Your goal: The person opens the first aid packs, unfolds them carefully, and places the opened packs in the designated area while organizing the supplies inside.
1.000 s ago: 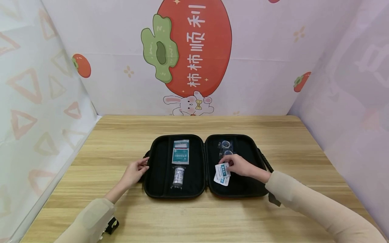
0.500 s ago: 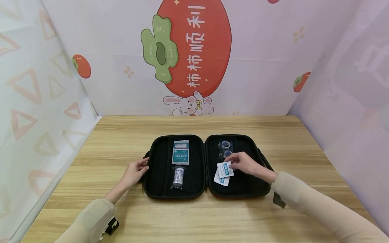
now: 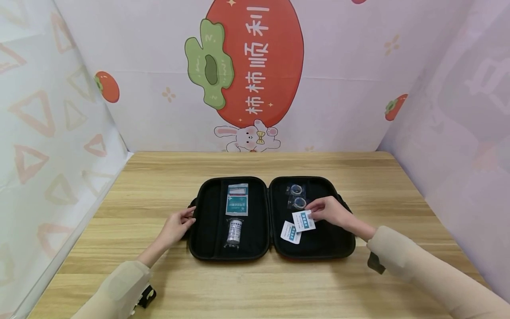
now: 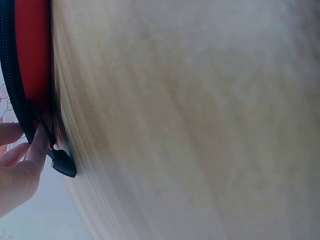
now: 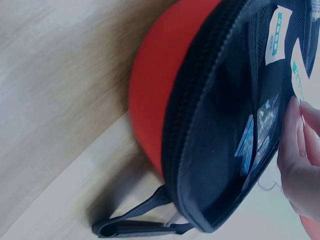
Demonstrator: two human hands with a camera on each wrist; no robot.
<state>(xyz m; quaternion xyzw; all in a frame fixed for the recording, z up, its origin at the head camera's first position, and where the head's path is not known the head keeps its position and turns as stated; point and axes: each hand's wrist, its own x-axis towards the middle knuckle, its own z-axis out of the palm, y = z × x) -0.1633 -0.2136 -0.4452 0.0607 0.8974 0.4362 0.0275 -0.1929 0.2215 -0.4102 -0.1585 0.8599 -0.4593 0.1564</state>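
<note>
A zippered first-aid case, black inside and red outside, lies open flat on the table. At its left rim my left hand holds the edge, with fingers by the zipper pull in the left wrist view. Over the right half, my right hand pinches a small white alcohol pad sachet by its upper right corner. A second similar sachet lies in that half, partly overlapped by the held one in the head view. Behind them are two tape rolls in clear wrapping.
The case's left half holds a teal and white flat packet and a wrapped white bandage roll. A strap handle sticks out from the case's side. Wood table surrounds the case, with printed cloth walls behind and at both sides.
My right hand has moved right and slightly back, drawing the pinched sachet away from the one lying beneath it. More of the tape rolls shows. The left hand has not moved.
</note>
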